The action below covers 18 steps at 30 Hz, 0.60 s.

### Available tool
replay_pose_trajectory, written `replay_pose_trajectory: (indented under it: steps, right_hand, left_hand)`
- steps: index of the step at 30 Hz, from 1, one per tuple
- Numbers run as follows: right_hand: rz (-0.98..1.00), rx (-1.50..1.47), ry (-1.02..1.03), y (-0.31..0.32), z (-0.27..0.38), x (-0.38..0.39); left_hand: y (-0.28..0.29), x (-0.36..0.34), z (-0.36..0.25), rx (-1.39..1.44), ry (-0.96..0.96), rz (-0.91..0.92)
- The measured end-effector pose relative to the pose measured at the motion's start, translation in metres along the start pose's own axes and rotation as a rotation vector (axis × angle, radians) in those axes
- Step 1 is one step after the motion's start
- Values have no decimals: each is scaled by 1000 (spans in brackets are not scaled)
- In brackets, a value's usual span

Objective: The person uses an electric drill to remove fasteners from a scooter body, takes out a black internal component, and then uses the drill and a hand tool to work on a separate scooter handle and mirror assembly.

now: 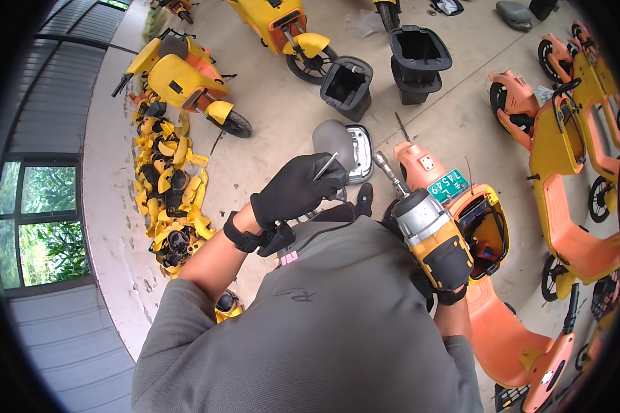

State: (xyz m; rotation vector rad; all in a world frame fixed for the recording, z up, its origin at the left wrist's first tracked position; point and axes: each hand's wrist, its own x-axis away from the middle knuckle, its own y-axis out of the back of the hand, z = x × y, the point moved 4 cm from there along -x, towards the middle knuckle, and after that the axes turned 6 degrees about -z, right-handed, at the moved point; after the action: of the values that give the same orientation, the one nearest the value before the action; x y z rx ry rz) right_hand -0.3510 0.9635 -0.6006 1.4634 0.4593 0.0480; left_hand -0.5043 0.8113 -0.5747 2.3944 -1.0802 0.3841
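Observation:
My left hand (297, 187), in a black glove, is closed around a thin metal rod (326, 166) whose tip points up and right. My right hand (424, 288) is mostly hidden behind a yellow and black impact wrench (439, 242), which it holds up at chest height. A metal socket (386, 166) sits on the wrench's nose, pointing away from me. Just beyond the wrench stands an orange and yellow scooter (412, 165) with a green plate (448, 186) and an open compartment (486, 230). A grey scooter seat (333, 141) lies on the floor beyond my left hand.
Two black plastic bins (346, 86) (420, 58) stand ahead. Yellow scooters (179, 79) are parked farther off, and more orange and yellow ones (561, 199) line the right side. A heap of yellow and black parts (172, 186) runs along the left wall.

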Motion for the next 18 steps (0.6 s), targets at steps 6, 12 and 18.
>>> replay_pose_trajectory:
  steps: [6, 12, 18]
  right_hand:
    - [-263, -526, -491, -5, -12, 36]
    - [-266, -322, -577, -5, -18, 61]
    - [-579, -976, -999, -53, -23, 136]
  left_hand:
    - [23, -13, 68, -94, 84, -294]
    - [85, 27, 33, 216, -274, -1002]
    - [64, -31, 157, -606, -89, -664]
